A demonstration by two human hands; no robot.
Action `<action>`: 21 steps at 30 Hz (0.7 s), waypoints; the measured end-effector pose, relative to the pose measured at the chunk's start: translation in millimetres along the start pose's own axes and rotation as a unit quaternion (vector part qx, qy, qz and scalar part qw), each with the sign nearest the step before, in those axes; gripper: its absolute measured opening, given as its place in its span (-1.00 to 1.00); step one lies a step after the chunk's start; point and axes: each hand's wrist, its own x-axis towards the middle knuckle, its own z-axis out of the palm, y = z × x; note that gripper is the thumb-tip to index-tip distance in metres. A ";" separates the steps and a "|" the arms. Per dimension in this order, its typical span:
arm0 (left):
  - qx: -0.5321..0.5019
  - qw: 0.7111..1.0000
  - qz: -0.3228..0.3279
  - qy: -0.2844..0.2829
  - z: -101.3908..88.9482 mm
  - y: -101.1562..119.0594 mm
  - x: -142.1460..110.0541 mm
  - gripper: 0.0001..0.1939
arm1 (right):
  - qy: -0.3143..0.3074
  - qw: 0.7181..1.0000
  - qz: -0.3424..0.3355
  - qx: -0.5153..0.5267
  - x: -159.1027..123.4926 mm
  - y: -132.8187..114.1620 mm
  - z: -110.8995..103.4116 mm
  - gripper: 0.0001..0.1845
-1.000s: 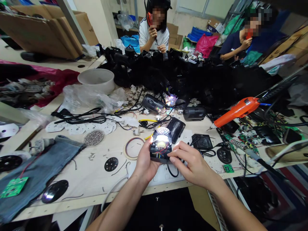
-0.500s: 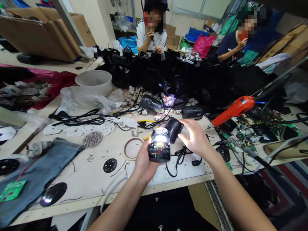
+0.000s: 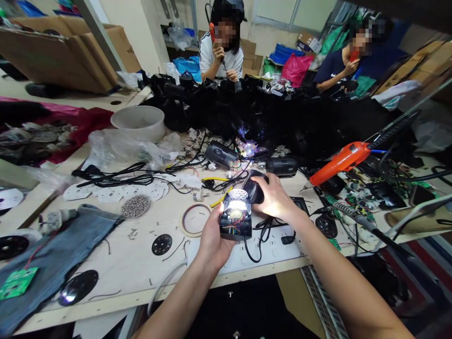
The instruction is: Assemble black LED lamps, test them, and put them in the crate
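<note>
My left hand (image 3: 213, 242) is closed around an opened black lamp unit (image 3: 236, 228), held tilted above the front of the bench. Inside it a bright light shines, with thin coloured wires below and a perforated round disc at its top. A black cable hangs from the unit. My right hand (image 3: 278, 197) has its fingers around a black plastic cover (image 3: 254, 186), just behind and right of the lamp unit. Part of the cover is hidden by the fingers. Under both hands lies a white power strip (image 3: 275, 254).
An orange electric screwdriver (image 3: 339, 165) hangs at the right beside green circuit boards. A tape roll (image 3: 196, 220), a dish of screws (image 3: 135, 206) and a black disc (image 3: 161, 244) lie to the left. Black housings are heaped behind; two co-workers sit beyond.
My right hand has closed from an open pose onto the black cover, which has turned slightly. My left hand still holds the lamp unit, shifted slightly right.
</note>
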 end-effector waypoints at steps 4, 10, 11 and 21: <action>0.031 0.999 -0.007 0.002 -0.1 -0.6 -0.6 -0.80 | 0.136 0.991 0.003 0.003 -7.4 -9.9 -37.0 -0.19; 0.013 1.000 -0.003 -0.012 3.0 1.0 -1.3 -0.82 | 0.049 0.985 -0.126 0.105 -46.8 -60.1 -78.7 -0.10; 0.000 1.000 -0.005 -0.013 3.6 1.1 -1.3 -0.82 | 0.023 0.983 -0.144 0.111 -51.4 -66.2 -77.3 -0.11; -0.005 1.000 -0.007 -0.016 2.4 -0.5 1.4 -0.82 | -0.039 0.981 -0.140 0.129 -45.0 -56.9 -53.3 -0.09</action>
